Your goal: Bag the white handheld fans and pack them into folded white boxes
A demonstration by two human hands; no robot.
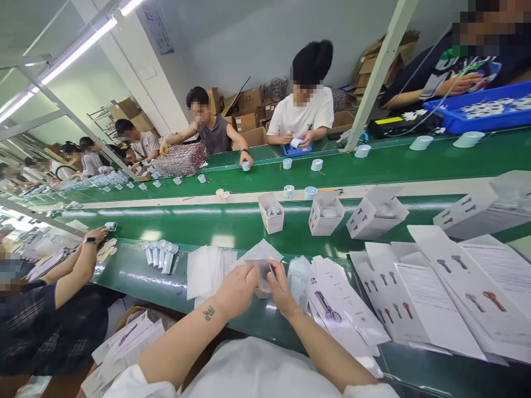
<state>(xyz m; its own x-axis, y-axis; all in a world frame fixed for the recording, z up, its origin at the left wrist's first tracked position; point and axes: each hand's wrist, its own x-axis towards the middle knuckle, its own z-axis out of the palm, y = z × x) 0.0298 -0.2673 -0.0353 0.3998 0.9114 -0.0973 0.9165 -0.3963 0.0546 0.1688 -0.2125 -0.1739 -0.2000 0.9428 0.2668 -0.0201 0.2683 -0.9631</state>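
Note:
My left hand (238,288) has its fingers closed on the left side of a small open white box (264,292). On the box's right side, my right hand (282,292) also grips, thumb and fingers bent at the upper edge. A greyish flap or sheet (260,267) shows between the hands; its exact kind is unclear. The box's inside is hidden. Just right of my right hand lies a light-blue item in clear wrap (299,278). White translucent bags (204,271) lie to the left, beside several light-blue handheld fans (160,253).
Flattened printed boxes (398,293) and more printed cartons (338,304) cover the right side. Several open filled boxes (326,214) stand on the green belt (215,224). Co-workers sit opposite, and one at left has an arm (78,265) over the belt. Cartons fill a box (124,340) below left.

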